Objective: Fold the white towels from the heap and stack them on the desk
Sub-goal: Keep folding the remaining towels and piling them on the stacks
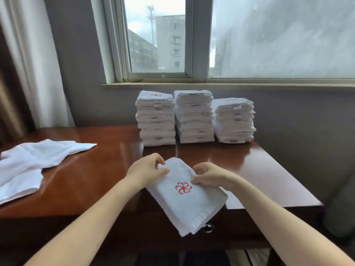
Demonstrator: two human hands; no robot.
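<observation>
A folded white towel (pixel 187 200) with a red flower emblem is held over the near edge of the dark wooden desk (pixel 107 162). My left hand (pixel 147 170) pinches its far left corner. My right hand (pixel 208 174) grips its right edge. The towel's near end hangs past the desk front. Three stacks of folded white towels stand at the back of the desk under the window: left stack (pixel 156 120), middle stack (pixel 194 117), right stack (pixel 234 120). A heap of unfolded white towels (pixel 28 164) lies at the left of the desk.
A window with a sill (pixel 211 86) runs behind the stacks. Curtains (pixel 28 64) hang at the left. A drawer pull (pixel 208 228) shows below the desk front. A grey object (pixel 342 208) stands off the desk's right side.
</observation>
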